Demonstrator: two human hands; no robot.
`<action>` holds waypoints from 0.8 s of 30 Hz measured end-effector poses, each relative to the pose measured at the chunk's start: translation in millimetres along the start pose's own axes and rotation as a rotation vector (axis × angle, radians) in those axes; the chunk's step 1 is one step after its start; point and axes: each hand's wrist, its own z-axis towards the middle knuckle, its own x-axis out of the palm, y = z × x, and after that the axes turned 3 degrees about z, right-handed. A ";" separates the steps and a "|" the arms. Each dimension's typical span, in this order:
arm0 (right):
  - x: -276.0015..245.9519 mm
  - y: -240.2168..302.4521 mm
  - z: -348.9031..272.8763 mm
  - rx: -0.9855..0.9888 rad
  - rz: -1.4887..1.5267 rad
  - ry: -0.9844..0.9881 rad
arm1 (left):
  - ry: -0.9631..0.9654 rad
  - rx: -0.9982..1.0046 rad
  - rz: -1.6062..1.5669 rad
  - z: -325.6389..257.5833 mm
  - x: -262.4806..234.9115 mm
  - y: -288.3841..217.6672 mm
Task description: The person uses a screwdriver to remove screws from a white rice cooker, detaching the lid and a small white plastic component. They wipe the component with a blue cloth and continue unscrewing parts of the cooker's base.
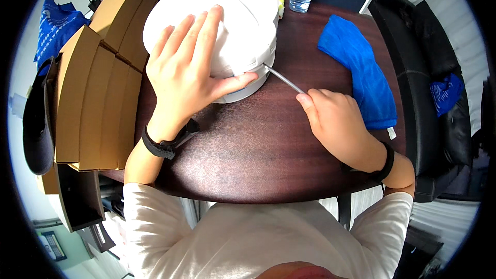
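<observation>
Resting on the dark wooden table (258, 150), the round white appliance (243, 15) is steadied by the left hand (186, 72), laid flat and open over its smooth domed top. A thin metal rod (283, 78) is pinched in the right hand (336, 121), its tip set against the seam near the base. The plastic shell is judged rigid, bulky and slippery; it is best gripped at the lower rim.
</observation>
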 end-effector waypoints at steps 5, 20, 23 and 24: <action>-5.3 -18.5 13.8 -0.084 -0.054 -0.016 | -0.060 0.019 -0.011 4.1 10.0 2.1; -31.3 -40.4 47.6 -0.396 -0.593 -0.321 | -0.127 -0.003 0.012 7.7 24.3 2.7; -20.3 -43.8 38.5 -0.154 -0.191 -0.121 | -0.131 -0.018 0.007 7.4 24.2 1.9; -18.8 -40.4 36.8 -0.084 -0.026 -0.056 | -0.135 -0.016 0.003 6.7 25.5 2.0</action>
